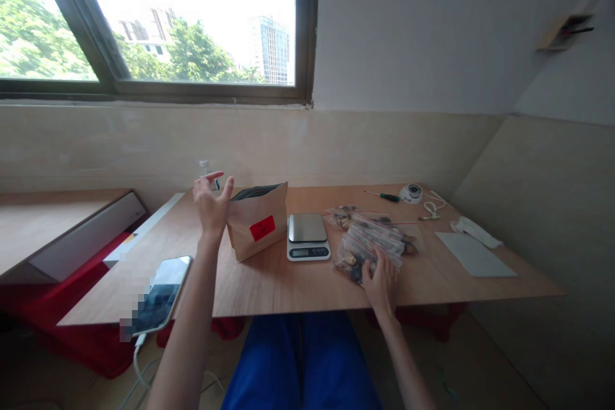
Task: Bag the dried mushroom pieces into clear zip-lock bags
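Observation:
My left hand [213,204] is raised at the left side of a brown kraft paper bag [245,237], fingers apart and holding nothing. The bag stands upright with its top open and a red label on the front. My right hand [382,282] rests on clear zip bags [372,237] filled with dark and tan dried pieces; its fingers lie over the nearest one, and whether they grip it is unclear. Between the paper bag and the zip bags sits a digital kitchen scale [307,230] with a bare steel plate.
At the left front edge lies a phone [163,295] with a cable plugged in. A plastic bottle [204,168] stands behind my left hand. Toward the back right are a screwdriver [388,196], a white dome camera [411,193] and its cable. A white sheet [475,255] and cloth [475,230] lie farther right.

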`<move>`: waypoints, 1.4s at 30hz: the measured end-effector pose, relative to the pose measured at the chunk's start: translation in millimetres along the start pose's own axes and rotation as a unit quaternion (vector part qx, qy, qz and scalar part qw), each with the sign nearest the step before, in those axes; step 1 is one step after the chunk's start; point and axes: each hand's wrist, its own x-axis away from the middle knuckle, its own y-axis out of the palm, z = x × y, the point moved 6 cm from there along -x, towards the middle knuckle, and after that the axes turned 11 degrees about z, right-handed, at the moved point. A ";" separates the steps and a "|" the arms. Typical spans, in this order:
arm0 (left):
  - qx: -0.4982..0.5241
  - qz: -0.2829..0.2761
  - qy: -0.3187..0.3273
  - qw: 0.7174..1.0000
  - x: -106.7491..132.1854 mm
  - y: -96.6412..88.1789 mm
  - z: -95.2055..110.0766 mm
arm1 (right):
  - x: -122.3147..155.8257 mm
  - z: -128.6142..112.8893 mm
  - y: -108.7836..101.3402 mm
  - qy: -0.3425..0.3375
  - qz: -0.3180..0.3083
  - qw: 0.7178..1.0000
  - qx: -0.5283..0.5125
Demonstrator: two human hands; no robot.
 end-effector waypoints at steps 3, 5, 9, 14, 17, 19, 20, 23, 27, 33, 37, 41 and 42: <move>-0.006 0.147 0.066 0.987 36.0 -31.6 27.1 | -4.2 -0.4 -0.2 0.045 -0.014 0.999 0.025; 0.023 0.180 0.085 0.980 72.5 -41.8 34.7 | -10.3 -2.4 -0.4 0.083 -0.036 0.995 0.049; 0.063 0.156 0.071 0.983 147.2 -38.8 21.9 | -26.4 -7.1 -3.4 0.132 -0.124 0.978 0.103; 0.156 -0.056 -0.156 0.974 203.7 -4.7 -8.2 | -34.0 -20.2 -16.5 0.177 -0.242 0.954 0.002; 0.246 -0.222 -0.284 0.899 223.5 15.4 1.4 | -33.0 -56.4 -27.7 0.168 -0.243 0.949 -0.108; 0.312 -0.325 -0.336 0.827 233.7 24.3 16.8 | -29.7 -91.7 -31.5 0.152 -0.240 0.942 -0.178; 0.332 -0.358 -0.356 0.797 237.4 26.3 23.1 | -27.4 -110.6 -31.8 0.142 -0.241 0.936 -0.212; 0.339 -0.344 -0.388 0.785 237.5 24.4 25.7 | -18.7 -159.2 -25.2 0.131 -0.270 0.905 -0.303; 0.290 -0.225 -0.379 0.850 225.9 12.2 8.5 | -13.2 -199.4 -11.6 0.077 -0.315 0.870 -0.371; 0.245 -0.121 -0.457 0.846 223.7 1.6 -20.2 | -4.9 -224.1 1.5 0.033 -0.362 0.854 -0.372; 0.248 -0.136 -0.494 0.823 229.4 4.7 -25.8 | 0.9 -221.5 0.6 0.029 -0.349 0.857 -0.378; 0.237 -0.173 -0.450 0.843 228.3 4.3 -25.1 | 3.8 -207.0 6.9 0.094 -0.356 0.843 -0.391; 0.231 -0.187 -0.433 0.851 228.0 4.1 -25.5 | 3.9 -203.3 8.6 0.110 -0.356 0.844 -0.386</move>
